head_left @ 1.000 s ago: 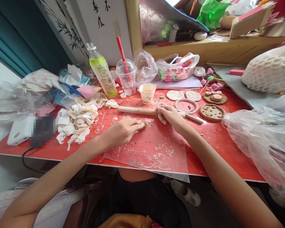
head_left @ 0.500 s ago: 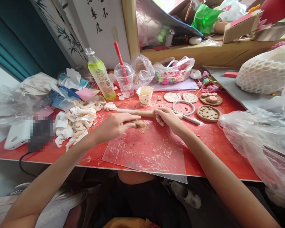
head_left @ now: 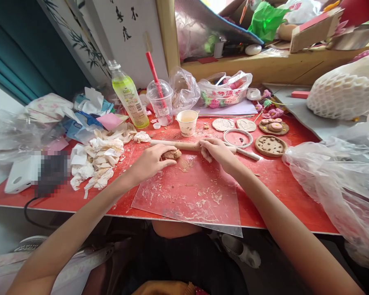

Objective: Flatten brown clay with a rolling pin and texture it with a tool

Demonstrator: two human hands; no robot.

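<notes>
My left hand (head_left: pixel 153 162) curves around a brown lump of clay (head_left: pixel 172 154), thumb beneath and fingers over its far side. Closed at the middle of the sheet's far edge, my right hand (head_left: pixel 217 153) has a smaller pale clay piece (head_left: pixel 206 156) partly hidden under its fingers. Behind both hands lies a wooden rolling pin (head_left: pixel 181 145), and the right hand overlaps it in view. The clear plastic sheet (head_left: pixel 184 192) below is smeared with clay crumbs.
A paper cup (head_left: pixel 187 123) with liquid stands behind the pin. Clay discs (head_left: pixel 223 125), a ring (head_left: pixel 238 138) and a spotted round plaque (head_left: pixel 270 146) are to the right. Crumpled tissues (head_left: pixel 101 155) and a green drink bottle (head_left: pixel 129 98) stand left. A plastic bag (head_left: pixel 329 172) covers the right edge.
My left hand has drawn back slightly to the left, its fingers now curled over the brown clay lump instead of stretched above it. The right hand stays almost where it was.
</notes>
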